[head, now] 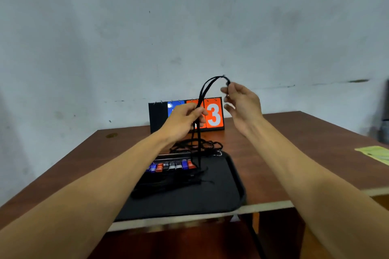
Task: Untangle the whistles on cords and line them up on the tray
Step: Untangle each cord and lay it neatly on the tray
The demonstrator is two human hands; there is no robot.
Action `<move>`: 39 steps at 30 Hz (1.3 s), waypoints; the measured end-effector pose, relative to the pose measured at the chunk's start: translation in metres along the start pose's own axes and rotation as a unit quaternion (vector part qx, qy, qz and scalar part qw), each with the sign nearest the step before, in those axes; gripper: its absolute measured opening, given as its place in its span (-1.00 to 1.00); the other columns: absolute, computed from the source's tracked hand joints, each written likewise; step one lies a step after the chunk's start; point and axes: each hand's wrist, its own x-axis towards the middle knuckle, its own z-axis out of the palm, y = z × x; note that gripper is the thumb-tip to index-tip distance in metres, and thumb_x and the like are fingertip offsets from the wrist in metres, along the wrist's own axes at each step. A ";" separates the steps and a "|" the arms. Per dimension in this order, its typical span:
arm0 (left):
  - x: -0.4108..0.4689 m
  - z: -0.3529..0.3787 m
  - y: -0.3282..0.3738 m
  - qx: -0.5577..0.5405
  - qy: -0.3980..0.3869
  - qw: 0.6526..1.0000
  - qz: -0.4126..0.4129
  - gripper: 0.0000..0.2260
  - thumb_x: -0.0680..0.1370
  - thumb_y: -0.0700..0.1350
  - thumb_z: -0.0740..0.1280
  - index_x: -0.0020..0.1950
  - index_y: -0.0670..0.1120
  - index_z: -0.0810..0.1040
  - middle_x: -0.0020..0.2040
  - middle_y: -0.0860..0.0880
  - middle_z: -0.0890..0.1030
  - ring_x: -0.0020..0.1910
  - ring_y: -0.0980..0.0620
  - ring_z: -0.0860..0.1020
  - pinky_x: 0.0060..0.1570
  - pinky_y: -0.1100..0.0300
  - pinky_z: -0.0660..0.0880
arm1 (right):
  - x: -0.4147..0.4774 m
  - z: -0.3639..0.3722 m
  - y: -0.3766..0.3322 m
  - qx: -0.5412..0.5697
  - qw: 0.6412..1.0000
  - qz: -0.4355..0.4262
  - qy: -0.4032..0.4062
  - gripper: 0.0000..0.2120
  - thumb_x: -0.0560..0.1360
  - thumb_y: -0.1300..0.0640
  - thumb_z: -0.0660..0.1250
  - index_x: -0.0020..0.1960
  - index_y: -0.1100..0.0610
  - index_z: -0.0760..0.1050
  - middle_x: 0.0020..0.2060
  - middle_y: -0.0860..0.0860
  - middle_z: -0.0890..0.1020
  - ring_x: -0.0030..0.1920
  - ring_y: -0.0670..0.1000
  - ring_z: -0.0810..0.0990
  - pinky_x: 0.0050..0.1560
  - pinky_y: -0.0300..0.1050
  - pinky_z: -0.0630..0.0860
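A black tray point(219, 197) lies on the brown table near its front edge. Several whistles point(171, 166), blue, red and clear, sit in a row at the tray's far side, their black cords trailing toward me. A tangle of black cords point(202, 144) lies on the table just beyond the tray. My left hand point(185, 118) grips a black cord point(207, 86) that runs up from the tray and loops over to my right hand point(242, 101), which pinches the cord's top end between thumb and fingertip, other fingers spread.
A flip scoreboard point(213, 114) with blue and orange cards, one showing a 3, stands at the back of the table point(294, 149) against the wall. A yellow-green paper point(376, 153) lies at the right edge. The tray slightly overhangs the front edge.
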 end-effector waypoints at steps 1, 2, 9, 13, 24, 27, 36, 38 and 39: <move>0.002 -0.002 0.005 -0.018 0.021 1.000 0.008 -0.79 0.63 -0.08 0.17 -0.08 -0.03 0.58 -0.22 0.00 0.62 -0.20 0.12 0.60 -0.12 0.23 0.50 | -0.002 -0.001 0.004 -0.025 1.000 0.000 -0.001 -0.87 0.59 0.17 0.24 0.07 0.17 0.53 -0.17 -0.01 0.66 -0.24 -0.05 0.54 -0.21 -0.17 0.49; 0.003 -0.005 0.007 -0.034 0.038 0.999 0.013 -0.79 0.63 -0.09 0.18 -0.10 -0.02 0.59 -0.24 -0.01 0.62 -0.23 0.11 0.60 -0.18 0.24 0.49 | -0.004 -0.001 0.010 -0.045 0.999 0.005 -0.003 -0.87 0.60 0.17 0.23 0.06 0.18 0.52 -0.18 0.01 0.65 -0.21 -0.03 0.55 -0.18 -0.15 0.51; -0.001 -0.024 0.007 -0.055 0.067 0.996 0.010 -0.77 0.62 -0.10 0.20 -0.13 -0.02 0.62 -0.33 0.04 0.61 -0.30 0.16 0.59 -0.18 0.26 0.45 | -0.028 0.011 0.046 -0.047 0.982 0.126 -0.136 -0.81 0.65 0.22 0.01 -0.02 0.13 0.38 -0.11 0.14 0.70 -0.10 0.07 0.68 0.22 0.04 0.49; -0.010 -0.034 0.003 -0.049 0.083 0.995 -0.006 -0.78 0.62 -0.09 0.21 -0.12 -0.04 0.62 -0.31 0.01 0.60 -0.36 0.24 0.57 -0.19 0.38 0.44 | -0.046 0.024 0.069 0.015 0.942 0.218 -0.256 -0.68 0.67 0.14 -0.05 0.37 0.22 0.22 -0.03 0.22 0.68 -0.02 0.17 0.68 0.27 0.12 0.45; -0.055 -0.063 -0.051 -0.012 0.041 0.995 -0.094 -0.76 0.61 -0.08 0.22 -0.15 -0.03 0.65 -0.37 0.01 0.41 -0.31 0.11 0.38 -0.22 0.29 0.37 | -0.060 0.001 0.087 -0.258 0.911 0.170 -0.272 -0.79 0.64 0.09 0.07 -0.16 0.08 0.31 -0.46 -0.05 0.30 -0.51 -0.10 0.19 -0.51 -0.23 0.19; -0.069 -0.067 -0.071 0.020 0.027 0.994 -0.104 -0.76 0.61 -0.08 0.22 -0.12 -0.02 0.66 -0.35 0.03 0.44 -0.28 0.13 0.43 -0.21 0.32 0.39 | -0.060 -0.015 0.093 -0.292 0.898 0.174 -0.281 -0.83 0.65 0.06 0.08 -0.05 0.12 0.34 -0.41 -0.02 0.39 -0.48 -0.11 0.23 -0.48 -0.23 0.18; -0.109 -0.081 -0.129 0.110 -0.013 0.985 -0.129 -0.91 0.56 -0.17 0.30 -0.07 -0.09 0.61 -0.27 -0.05 0.55 -0.42 0.19 0.47 -0.34 0.39 0.41 | -0.065 -0.028 0.120 -0.372 0.855 0.126 -0.339 -0.92 0.58 0.27 0.23 -0.09 0.21 0.47 -0.28 0.13 0.63 -0.44 -0.12 0.46 -0.42 -0.23 0.44; -0.113 -0.081 -0.138 0.121 -0.004 0.983 -0.136 -0.91 0.54 -0.19 0.34 0.01 -0.13 0.60 -0.25 -0.08 0.54 -0.42 0.19 0.49 -0.36 0.43 0.41 | -0.062 -0.028 0.131 -0.393 0.858 0.098 -0.316 -0.91 0.54 0.30 0.29 -0.12 0.21 0.52 -0.28 0.13 0.64 -0.41 -0.11 0.53 -0.38 -0.24 0.49; -0.114 -0.080 -0.142 0.127 -0.001 0.983 -0.136 -0.91 0.52 -0.19 0.36 0.02 -0.12 0.59 -0.24 -0.08 0.53 -0.40 0.17 0.49 -0.36 0.43 0.42 | -0.061 -0.028 0.135 -0.405 0.857 0.083 -0.308 -0.92 0.52 0.32 0.32 -0.15 0.22 0.54 -0.30 0.13 0.64 -0.40 -0.09 0.55 -0.35 -0.26 0.52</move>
